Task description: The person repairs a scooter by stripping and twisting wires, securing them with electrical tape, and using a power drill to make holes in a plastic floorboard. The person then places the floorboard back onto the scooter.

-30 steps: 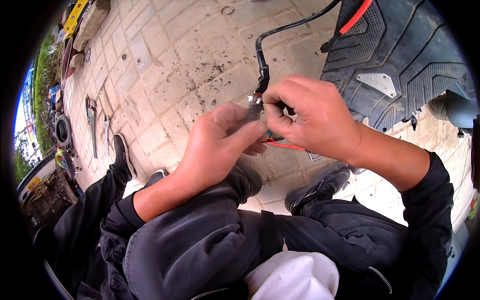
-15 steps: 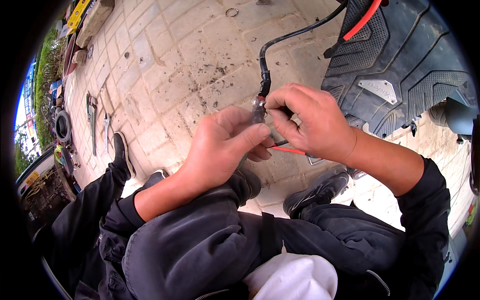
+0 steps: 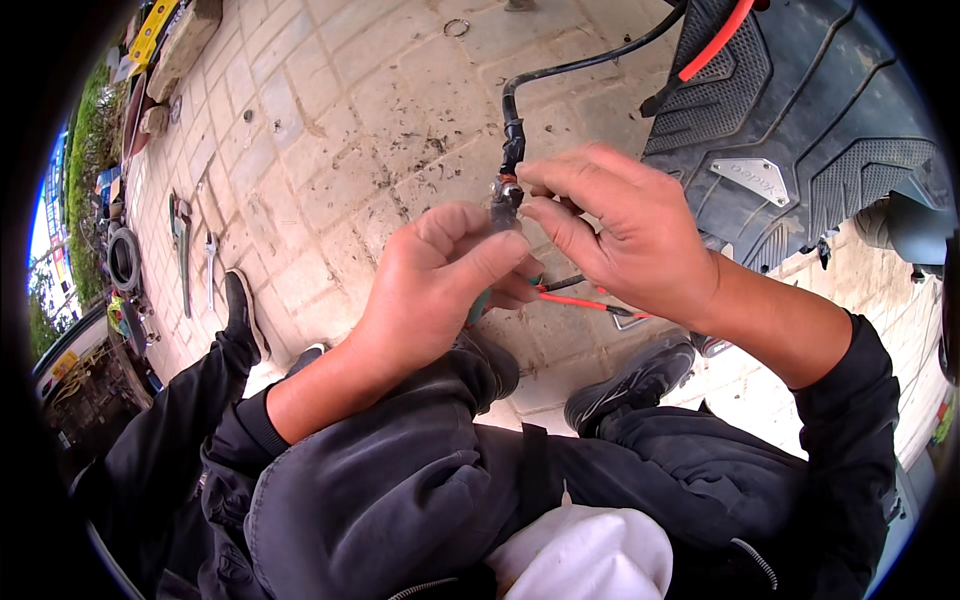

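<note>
My left hand (image 3: 425, 285) is closed on a dark cable joint (image 3: 505, 195) with a shiny metal fitting and reddish wrapping; its hidden fingers are behind it, beside a small green item I cannot make out. The joint ends a black cable (image 3: 560, 65) bound with tape. My right hand (image 3: 635, 240) is open beside the joint, fingers bent and apart, the index tip close to the fitting; whether it touches is unclear. A red cable (image 3: 580, 300) runs below both hands.
A black rubber footboard (image 3: 810, 110) with another red cable (image 3: 715, 45) fills the upper right. On the paving (image 3: 350, 100) lie a wrench (image 3: 211, 270), a long tool (image 3: 183, 250) and a coiled hose (image 3: 123, 260). Another person's leg (image 3: 190, 390) is at my left.
My right fingers, earlier pinched at the joint, have spread and straightened somewhat. The joint and cable have shifted slightly left and upward; my left hand still holds it.
</note>
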Available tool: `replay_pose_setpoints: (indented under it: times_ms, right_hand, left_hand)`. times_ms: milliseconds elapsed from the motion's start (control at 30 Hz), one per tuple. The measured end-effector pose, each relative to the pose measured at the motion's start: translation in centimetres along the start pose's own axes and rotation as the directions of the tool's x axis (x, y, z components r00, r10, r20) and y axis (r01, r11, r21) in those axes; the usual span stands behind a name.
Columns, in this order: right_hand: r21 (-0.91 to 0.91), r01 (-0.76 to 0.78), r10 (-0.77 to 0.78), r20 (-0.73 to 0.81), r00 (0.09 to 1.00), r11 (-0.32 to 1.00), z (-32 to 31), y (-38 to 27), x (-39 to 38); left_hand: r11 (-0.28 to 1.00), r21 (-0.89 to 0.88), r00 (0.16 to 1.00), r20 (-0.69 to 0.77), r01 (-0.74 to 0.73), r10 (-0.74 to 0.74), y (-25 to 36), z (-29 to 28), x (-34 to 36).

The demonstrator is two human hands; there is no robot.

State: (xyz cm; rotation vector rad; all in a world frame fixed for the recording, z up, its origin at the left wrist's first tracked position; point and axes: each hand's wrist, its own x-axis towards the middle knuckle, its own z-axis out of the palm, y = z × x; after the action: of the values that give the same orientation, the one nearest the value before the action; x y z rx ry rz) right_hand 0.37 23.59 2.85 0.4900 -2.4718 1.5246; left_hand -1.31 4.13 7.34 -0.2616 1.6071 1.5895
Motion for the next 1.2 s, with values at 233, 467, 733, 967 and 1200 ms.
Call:
replay_pose_setpoints:
  times_ms: [233,467,733,967,1200]
  right_hand:
    - [-0.151,0.131,-0.121,0.073,0.99,0.98,-0.2,0.3,0.4]
    - [-0.33,0.293,-0.267,0.122,0.956,0.897,0.2,0.7,0.8]
    - [-0.123,0.265,-0.231,0.235,0.944,0.956,-0.3,0.7,0.7]
    - [-0.028,0.34,-0.331,0.174,0.928,0.94,1.0,0.7,0.5]
    - [-0.036,0.254,-0.237,0.261,0.936,0.966,1.5,-0.3,-3.1]
  left_hand:
    - [0.995,0.102,1.0,-0.026,-0.002,0.004,-0.1,0.2,0.0]
    - [0.991,0.131,1.0,-0.026,0.014,-0.011,0.2,0.3,0.2]
    - [0.997,0.011,0.997,0.037,0.071,-0.071,0.4,0.4,-0.5]
    - [0.953,-0.264,0.989,0.076,0.146,-0.13,-0.1,0.1,-0.4]
    - [0.949,-0.28,0.989,-0.017,-0.143,0.144,-0.1,-1.2,0.9]
